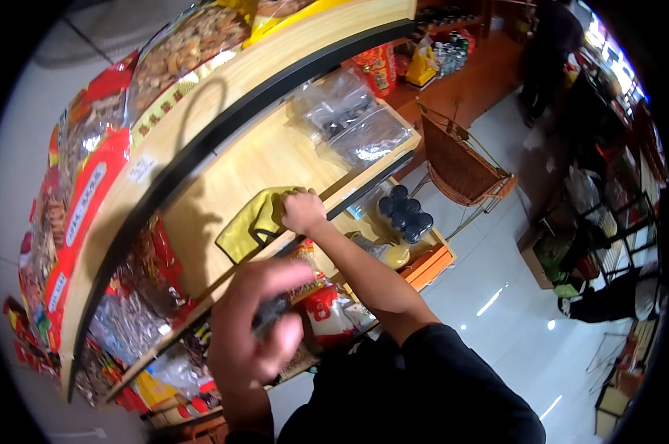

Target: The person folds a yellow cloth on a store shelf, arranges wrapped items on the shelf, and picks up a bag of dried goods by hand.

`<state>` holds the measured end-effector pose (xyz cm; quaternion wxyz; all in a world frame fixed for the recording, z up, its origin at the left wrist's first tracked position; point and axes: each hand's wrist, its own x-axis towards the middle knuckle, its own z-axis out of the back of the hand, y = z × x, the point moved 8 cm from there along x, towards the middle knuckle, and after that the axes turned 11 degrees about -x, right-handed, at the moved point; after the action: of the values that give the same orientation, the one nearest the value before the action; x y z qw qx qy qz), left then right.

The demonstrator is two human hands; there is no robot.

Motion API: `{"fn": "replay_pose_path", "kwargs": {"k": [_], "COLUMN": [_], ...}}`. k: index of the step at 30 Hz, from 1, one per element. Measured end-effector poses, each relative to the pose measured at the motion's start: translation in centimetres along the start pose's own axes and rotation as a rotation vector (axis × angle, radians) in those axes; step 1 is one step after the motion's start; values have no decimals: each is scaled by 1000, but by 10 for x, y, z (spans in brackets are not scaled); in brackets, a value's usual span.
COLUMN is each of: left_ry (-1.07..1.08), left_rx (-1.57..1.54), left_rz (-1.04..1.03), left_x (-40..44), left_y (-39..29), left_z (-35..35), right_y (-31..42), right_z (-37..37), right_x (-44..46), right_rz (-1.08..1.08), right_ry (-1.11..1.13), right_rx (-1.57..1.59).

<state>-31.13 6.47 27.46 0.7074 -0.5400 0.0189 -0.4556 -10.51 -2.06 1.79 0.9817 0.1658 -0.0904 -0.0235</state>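
Note:
My right hand point(302, 212) is closed in a fist on a yellow cloth point(251, 220) with dark edging. The cloth lies partly folded on the bare wooden shelf point(231, 172), by its front edge. Close to the camera, my left hand point(253, 325) is raised in front of the lower shelf, slightly blurred. Its thumb and fingers are curved apart, with a dark patch showing between them that I cannot make out. Clear plastic packs point(367, 137) with dark contents sit at the shelf's far end.
Large bags of dried goods point(190, 55) line the top shelf, above its black curved edge. Below are dark-lidded jars point(406, 214), a red and white bag point(327, 307) and other packets. A brown woven basket point(460, 163) stands on the tiled floor. Another person point(552, 44) stands farther back.

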Motion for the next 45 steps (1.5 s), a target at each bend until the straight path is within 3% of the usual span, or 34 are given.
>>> {"fn": "replay_pose_path", "kwargs": {"k": [1, 2, 4, 7, 10, 13, 14, 16, 19, 23, 25, 27, 28, 31, 34, 36, 38, 39, 40, 41, 42, 45], "left_ry": [-52, 71, 78, -86, -111, -380, -417, -458, -548, -505, -546, -555, -554, -584, -465, -362, -25, 31, 35, -3, -92, -309], "left_rx": [-227, -341, -548, -686, -782, -835, -800, -761, -679, -773, -713, -759, -770, -843, -831, -816, -807, -737, -647, -418, -414, -364], "left_rz": [-101, -289, -445, -374, -313, -601, -382, -178, -226, -283, -274, -571, -671, -498, -634, -480, -178, -23, 140, 274, 420, 783], "left_x": [-2, 2, 4, 11, 24, 14, 18, 15, 10, 17, 13, 1, -4, -1, -9, -13, -25, -38, -53, -73, -100, -226], "left_y": [-27, -51, -89, -111, -114, -111, -112, -105, -105, -114, -109, -112, -117, -111, -107, -93, -46, -13, 26, 71, 122, 269], "left_z": [-5, -14, -28, -48, -56, -64, -66, -74, -76, -78, -83, -84, -84, -86, -91, -88, -83, -82, -81, -79, -84, -110], "right_y": [0, 0, -1, -2, -2, -2, -1, -2, -2, -2, -7, -11, -17, -29, -47, -62, -84, -96, -111, -123, -134, -130], "right_z": [1, 4, -1, -4, -7, -9, -9, -11, -11, -2, 7, 12, 7, 2, 23, 75, 153, 197, 236, 281, 311, 370], "right_x": [-1, -2, 1, 2, 3, 3, 2, 3, 2, -4, -10, -13, -12, -17, -43, -66, -99, -120, -141, -164, -188, -245], "right_rz": [-6, 0, 4, 9, 14, 25, 24, 35, 59, 153, 175, 209, 168, 124, 136, 212, 219, 256, 242, 510, 572, 852], "right_ry": [4, -29, -35, -40, -35, -19, -11, -39, -52, -34, -167, -219, -157, -107, -135, -307, -517, -663, -780, -966, -1065, -1159], "right_rx": [6, 45, 56, 65, 64, 64, 71, 65, 78, 174, 390, 426, 597, 1123, 1317, 1323, 1240, 1259, 1196, 1030, 972, 762]}}
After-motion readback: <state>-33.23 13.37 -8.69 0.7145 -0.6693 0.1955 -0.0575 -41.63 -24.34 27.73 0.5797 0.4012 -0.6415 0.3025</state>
